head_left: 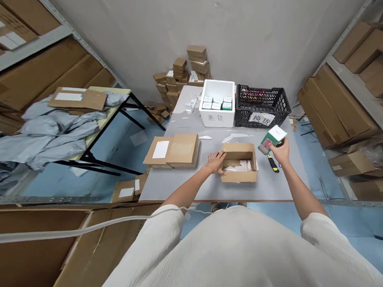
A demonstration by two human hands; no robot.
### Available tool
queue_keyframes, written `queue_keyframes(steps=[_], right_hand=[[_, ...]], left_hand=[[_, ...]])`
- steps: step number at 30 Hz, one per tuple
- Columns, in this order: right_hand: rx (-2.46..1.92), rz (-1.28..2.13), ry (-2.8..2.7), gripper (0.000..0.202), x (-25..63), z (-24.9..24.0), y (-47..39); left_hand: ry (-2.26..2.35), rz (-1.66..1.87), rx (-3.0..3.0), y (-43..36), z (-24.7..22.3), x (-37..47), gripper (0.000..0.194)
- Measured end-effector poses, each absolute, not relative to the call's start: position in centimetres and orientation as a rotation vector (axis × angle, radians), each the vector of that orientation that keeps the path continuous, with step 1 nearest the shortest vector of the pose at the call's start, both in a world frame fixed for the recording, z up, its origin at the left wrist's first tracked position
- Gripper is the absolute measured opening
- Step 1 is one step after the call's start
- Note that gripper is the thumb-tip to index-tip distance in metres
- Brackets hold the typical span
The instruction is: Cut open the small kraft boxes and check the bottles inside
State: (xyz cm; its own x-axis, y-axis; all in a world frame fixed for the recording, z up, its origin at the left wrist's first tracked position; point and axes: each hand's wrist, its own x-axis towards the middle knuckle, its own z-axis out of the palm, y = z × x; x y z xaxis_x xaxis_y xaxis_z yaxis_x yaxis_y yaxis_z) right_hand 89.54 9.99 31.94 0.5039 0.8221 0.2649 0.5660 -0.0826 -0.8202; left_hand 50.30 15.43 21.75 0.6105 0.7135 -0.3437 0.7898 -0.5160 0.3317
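My right hand (pixel 280 151) grips a small green and white carton (pixel 272 139) with a pinkish picture on its side, tilted above the table. With fingers and thumb around its left end, my left hand (pixel 214 163) holds an open cardboard box (pixel 240 177). White and pinkish papers or wrapping (pixel 239 166) lie inside that box. A yellow and black utility knife (pixel 273 164) rests on the table just below the carton in my right hand.
A white foam box (pixel 216 119) holding several similar cartons stands at the back beside a black plastic crate (pixel 262 110). Closed cardboard boxes (pixel 182 149) lie to the left on the grey table (pixel 208 186). Loaded shelves flank both sides; a side table (pixel 112 114) bears grey bags.
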Motion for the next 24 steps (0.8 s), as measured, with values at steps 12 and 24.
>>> queue_keyframes(steps=[12,24], right_hand=[[-2.246,0.646,-0.89,0.065,92.8,19.7,5.5],[-2.187,0.418,-1.039,0.106,92.5,19.8,2.1]], left_hand=[[1.288,-0.345,2.357,14.7,22.3,53.2,0.134],[1.271,-0.285,2.353,14.5,21.8,53.2,0.135]])
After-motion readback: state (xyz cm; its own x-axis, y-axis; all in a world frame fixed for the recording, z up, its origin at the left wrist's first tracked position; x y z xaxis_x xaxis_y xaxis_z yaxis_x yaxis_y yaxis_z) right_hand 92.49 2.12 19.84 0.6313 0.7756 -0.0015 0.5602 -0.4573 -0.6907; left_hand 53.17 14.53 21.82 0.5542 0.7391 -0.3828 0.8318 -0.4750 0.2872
